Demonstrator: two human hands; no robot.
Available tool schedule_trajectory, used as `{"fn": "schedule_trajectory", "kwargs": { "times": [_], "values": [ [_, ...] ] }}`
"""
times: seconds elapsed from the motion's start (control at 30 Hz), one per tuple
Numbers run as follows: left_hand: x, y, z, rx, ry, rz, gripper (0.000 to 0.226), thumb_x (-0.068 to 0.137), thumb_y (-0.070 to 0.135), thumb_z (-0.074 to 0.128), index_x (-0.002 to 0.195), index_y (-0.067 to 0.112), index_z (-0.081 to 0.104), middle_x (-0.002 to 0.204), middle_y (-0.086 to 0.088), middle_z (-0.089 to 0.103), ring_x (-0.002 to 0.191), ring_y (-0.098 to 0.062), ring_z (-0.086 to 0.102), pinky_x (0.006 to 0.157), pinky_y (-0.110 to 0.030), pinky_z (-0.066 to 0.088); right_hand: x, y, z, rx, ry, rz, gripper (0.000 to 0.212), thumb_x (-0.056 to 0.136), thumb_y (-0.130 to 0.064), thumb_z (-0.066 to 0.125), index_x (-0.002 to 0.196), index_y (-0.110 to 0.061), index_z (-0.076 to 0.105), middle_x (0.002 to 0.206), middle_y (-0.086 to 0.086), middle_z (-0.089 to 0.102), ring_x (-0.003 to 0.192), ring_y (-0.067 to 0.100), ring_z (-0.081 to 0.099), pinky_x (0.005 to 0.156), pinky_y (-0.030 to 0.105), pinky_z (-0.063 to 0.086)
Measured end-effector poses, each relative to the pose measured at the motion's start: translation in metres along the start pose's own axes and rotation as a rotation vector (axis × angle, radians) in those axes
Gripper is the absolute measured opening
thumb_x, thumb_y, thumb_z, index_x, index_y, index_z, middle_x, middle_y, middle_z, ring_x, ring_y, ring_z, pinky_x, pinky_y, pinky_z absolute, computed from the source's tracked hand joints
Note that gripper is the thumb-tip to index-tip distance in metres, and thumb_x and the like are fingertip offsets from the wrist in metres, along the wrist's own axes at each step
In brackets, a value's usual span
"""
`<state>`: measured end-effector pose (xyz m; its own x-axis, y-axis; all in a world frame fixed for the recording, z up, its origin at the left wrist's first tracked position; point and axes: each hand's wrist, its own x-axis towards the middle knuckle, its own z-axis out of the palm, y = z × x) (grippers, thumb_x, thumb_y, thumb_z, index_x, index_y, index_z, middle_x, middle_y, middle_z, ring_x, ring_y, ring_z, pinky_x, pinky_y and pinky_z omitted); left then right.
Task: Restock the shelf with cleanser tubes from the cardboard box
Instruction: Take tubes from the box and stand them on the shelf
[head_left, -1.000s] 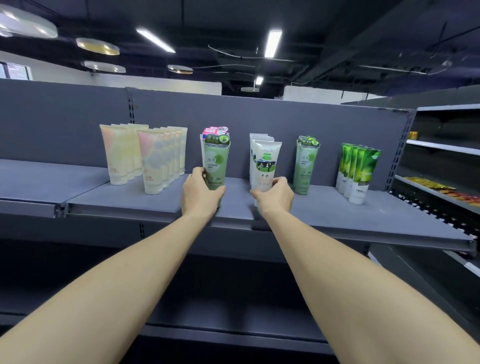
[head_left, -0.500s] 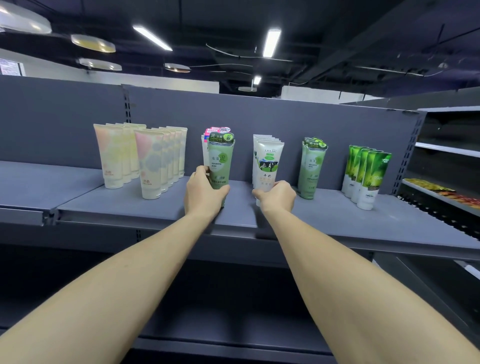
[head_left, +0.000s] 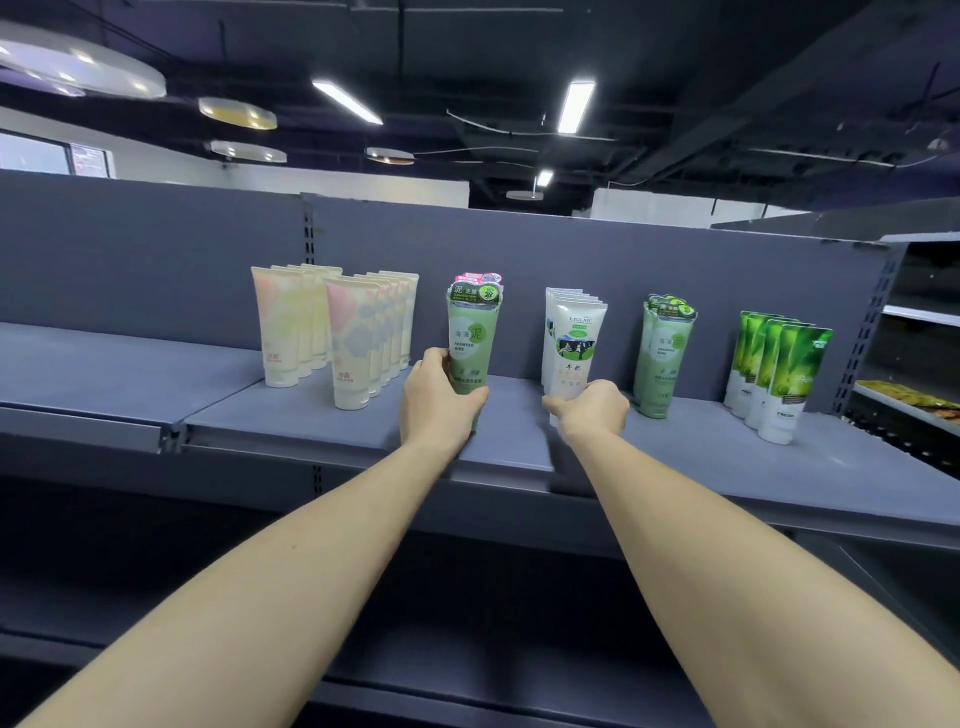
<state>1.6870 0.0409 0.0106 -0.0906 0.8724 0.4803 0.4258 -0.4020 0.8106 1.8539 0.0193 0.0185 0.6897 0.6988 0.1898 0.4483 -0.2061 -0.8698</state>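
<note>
My left hand (head_left: 439, 395) grips the lower part of a pale green seaweed cleanser tube (head_left: 471, 343) standing upright on the grey shelf (head_left: 291, 415); a pink-topped tube peeks out behind it. My right hand (head_left: 589, 408) holds the base of the front white tube (head_left: 574, 343) in a short row. The cardboard box is out of sight.
Cream and pink tubes (head_left: 353, 358) stand in two rows at the left. A group of pale green tubes (head_left: 662, 364) and bright green tubes (head_left: 779, 379) stand to the right. The shelf's back panel (head_left: 519, 249) rises behind them. Another shelving unit (head_left: 924, 322) is at the far right.
Both hands stay on their tubes. The green tube in my left hand has shifted slightly forward and stands straighter. The camera has turned a little left.
</note>
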Motion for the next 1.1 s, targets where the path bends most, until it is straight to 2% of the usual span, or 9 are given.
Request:
{"fn": "schedule_trajectory", "kwargs": {
  "times": [0.1, 0.17, 0.3, 0.43, 0.53, 0.8, 1.0, 1.1],
  "values": [
    [-0.001, 0.000, -0.008, 0.006, -0.006, 0.003, 0.049, 0.072, 0.027, 0.080, 0.114, 0.021, 0.056, 0.110, 0.005, 0.064, 0.100, -0.016, 0.062, 0.086, -0.038, 0.053, -0.009, -0.002, 0.001, 0.028, 0.031, 0.030, 0.073, 0.073, -0.028, 0.086, 0.128, -0.002, 0.045, 0.128, 0.015, 0.055, 0.114, 0.034, 0.057, 0.078, 0.039, 0.047],
    [-0.002, 0.000, -0.012, 0.008, -0.005, 0.003, 0.048, 0.072, 0.026, 0.079, 0.114, 0.020, 0.057, 0.110, 0.005, 0.064, 0.098, -0.016, 0.062, 0.086, -0.038, 0.054, -0.015, -0.004, 0.003, 0.054, 0.093, 0.004, 0.082, 0.071, -0.025, 0.087, 0.133, -0.004, 0.037, 0.134, 0.013, 0.048, 0.120, 0.034, 0.052, 0.084, 0.042, 0.046],
    [-0.002, -0.001, -0.020, 0.000, -0.007, -0.017, 0.049, 0.072, 0.025, 0.080, 0.115, 0.020, 0.057, 0.112, 0.003, 0.065, 0.099, -0.018, 0.063, 0.088, -0.038, 0.054, -0.025, -0.012, 0.003, 0.107, 0.172, -0.037, 0.064, 0.075, -0.024, 0.083, 0.120, -0.009, 0.040, 0.126, 0.010, 0.050, 0.114, 0.033, 0.054, 0.079, 0.042, 0.045],
    [-0.002, -0.001, -0.028, -0.012, -0.001, -0.012, 0.048, 0.073, 0.024, 0.080, 0.115, 0.018, 0.057, 0.111, 0.004, 0.067, 0.098, -0.018, 0.063, 0.085, -0.034, 0.053, -0.032, -0.011, 0.006, 0.100, 0.120, -0.088, 0.043, 0.084, -0.027, 0.075, 0.112, -0.011, 0.045, 0.118, 0.006, 0.056, 0.095, 0.025, 0.053, 0.073, 0.033, 0.039],
    [-0.002, 0.000, -0.034, -0.008, 0.000, -0.002, 0.048, 0.075, 0.023, 0.080, 0.116, 0.016, 0.057, 0.112, 0.003, 0.066, 0.097, -0.017, 0.062, 0.080, -0.030, 0.050, -0.035, -0.007, 0.010, 0.071, 0.092, -0.116, 0.036, 0.088, -0.029, 0.070, 0.111, -0.013, 0.048, 0.115, 0.006, 0.059, 0.090, 0.021, 0.050, 0.072, 0.030, 0.037],
    [-0.005, 0.008, -0.023, -0.007, -0.040, 0.019, 0.048, 0.073, 0.026, 0.078, 0.114, 0.018, 0.055, 0.112, 0.001, 0.063, 0.099, -0.021, 0.062, 0.084, -0.039, 0.053, -0.036, 0.001, -0.015, 0.037, 0.121, -0.080, 0.033, 0.087, -0.029, 0.069, 0.112, -0.013, 0.054, 0.113, 0.003, 0.060, 0.088, 0.019, 0.050, 0.073, 0.028, 0.037],
    [-0.030, 0.040, 0.004, -0.024, -0.069, 0.056, 0.050, 0.074, 0.025, 0.079, 0.117, 0.015, 0.056, 0.114, 0.000, 0.064, 0.101, -0.021, 0.061, 0.085, -0.037, 0.053, -0.035, 0.024, -0.063, 0.019, 0.137, -0.080, 0.033, 0.090, -0.031, 0.068, 0.114, -0.012, 0.055, 0.113, 0.004, 0.060, 0.088, 0.019, 0.051, 0.074, 0.028, 0.038],
    [-0.052, 0.061, 0.025, -0.026, -0.096, 0.069, 0.050, 0.075, 0.025, 0.079, 0.117, 0.015, 0.056, 0.112, 0.003, 0.063, 0.097, -0.018, 0.060, 0.082, -0.032, 0.052, -0.030, 0.041, -0.094, 0.038, 0.118, -0.084, 0.033, 0.091, -0.031, 0.067, 0.115, -0.012, 0.054, 0.111, 0.005, 0.061, 0.089, 0.020, 0.052, 0.075, 0.028, 0.039]
  ]
}}
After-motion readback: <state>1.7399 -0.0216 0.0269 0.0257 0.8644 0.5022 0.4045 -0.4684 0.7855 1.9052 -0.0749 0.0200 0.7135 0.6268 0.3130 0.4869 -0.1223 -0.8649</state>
